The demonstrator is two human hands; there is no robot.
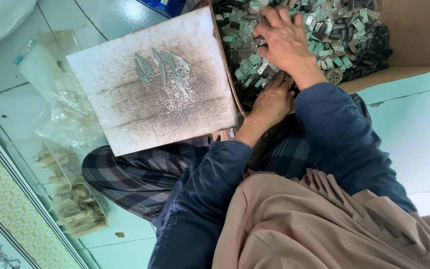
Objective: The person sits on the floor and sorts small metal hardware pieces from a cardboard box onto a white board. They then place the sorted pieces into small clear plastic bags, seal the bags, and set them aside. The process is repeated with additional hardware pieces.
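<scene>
Nearest me, my left hand [270, 102] rests with fingers loosely curled at the box's [414, 37] near edge, while my right hand [285, 41], farther in, lies fingers-down on the parts [344, 30], grip hidden.

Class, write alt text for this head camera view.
Both hands, right hand and left hand, dig into a cardboard box of small metal parts. Beside it, curved metal blades lie on a worn white board.
</scene>
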